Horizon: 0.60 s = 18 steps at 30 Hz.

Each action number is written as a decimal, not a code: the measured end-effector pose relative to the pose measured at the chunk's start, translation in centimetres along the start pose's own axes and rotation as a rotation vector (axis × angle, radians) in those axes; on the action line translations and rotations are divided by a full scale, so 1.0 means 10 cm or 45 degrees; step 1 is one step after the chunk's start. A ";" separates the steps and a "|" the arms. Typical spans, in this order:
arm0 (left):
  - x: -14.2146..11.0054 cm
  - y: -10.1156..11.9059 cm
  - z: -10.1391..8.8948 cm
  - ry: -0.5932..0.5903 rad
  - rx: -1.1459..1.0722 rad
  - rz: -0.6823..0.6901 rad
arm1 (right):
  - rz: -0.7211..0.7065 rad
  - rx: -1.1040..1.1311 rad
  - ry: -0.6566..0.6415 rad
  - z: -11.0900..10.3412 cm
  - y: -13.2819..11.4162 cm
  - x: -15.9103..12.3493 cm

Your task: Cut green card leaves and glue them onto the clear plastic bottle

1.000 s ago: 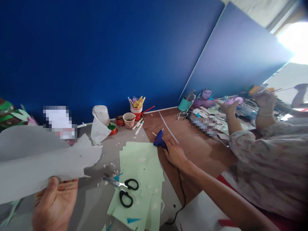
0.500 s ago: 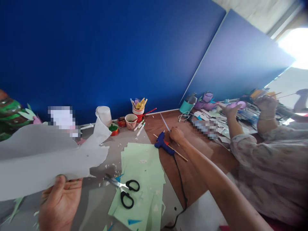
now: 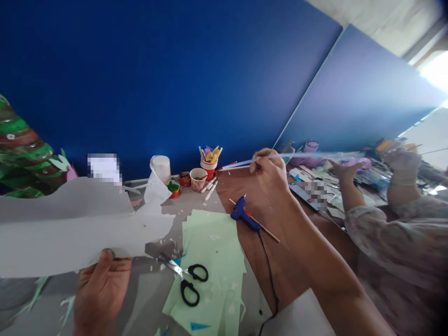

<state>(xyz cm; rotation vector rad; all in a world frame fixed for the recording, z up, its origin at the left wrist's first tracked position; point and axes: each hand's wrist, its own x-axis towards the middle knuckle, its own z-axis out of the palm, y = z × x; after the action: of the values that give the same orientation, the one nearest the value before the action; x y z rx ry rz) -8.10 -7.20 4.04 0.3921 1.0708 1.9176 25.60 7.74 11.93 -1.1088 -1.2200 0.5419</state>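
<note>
At lower left, my left hand (image 3: 103,289) grips the lower edge of a large white cut paper sheet (image 3: 73,238), thumb on top and fingers beneath. My right hand (image 3: 269,168) is raised over the brown part of the table, its fingers closed round a long translucent glue stick (image 3: 301,155) that sticks out on both sides and looks blurred. Below it lies a blue glue gun (image 3: 245,213) with a black cord, across a thin wooden stick (image 3: 271,232). Black-handled scissors (image 3: 184,275) rest, blades apart, on pale green paper sheets (image 3: 213,238).
Along the blue partition stand a white cup (image 3: 161,167), a pot of green paint (image 3: 173,188), a paper cup (image 3: 198,179) and a red cup with plastic forks (image 3: 209,168). A co-worker's arm (image 3: 350,186) is at right, near a phone (image 3: 304,196) and paper scraps.
My right hand has lifted off the brown surface with the glue stick, which has swung from lying on the table to nearly level. The paper in my left hand appears slightly farther right.
</note>
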 end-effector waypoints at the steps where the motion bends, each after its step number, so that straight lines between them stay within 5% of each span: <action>1: 0.00 0.00 0.00 0.002 -0.005 -0.017 | -0.067 0.168 -0.069 0.12 -0.14 0.05; 4: 0.02 -0.02 -0.03 0.004 -0.020 -0.038 | -0.181 0.191 -0.205 0.54 -0.48 0.27; 10: 0.04 -0.11 -0.15 -0.038 -0.052 -0.100 | -0.250 -0.601 -0.364 1.28 -0.55 0.79; 18: 0.08 -0.18 -0.24 -0.055 -0.008 -0.149 | -0.084 -1.011 -0.535 1.57 -0.20 1.09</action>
<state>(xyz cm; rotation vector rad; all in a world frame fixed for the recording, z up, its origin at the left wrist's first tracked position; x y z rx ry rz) -9.05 -7.42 1.07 0.3580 1.0370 1.8010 14.00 21.87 17.99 -1.6546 -1.9205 0.2317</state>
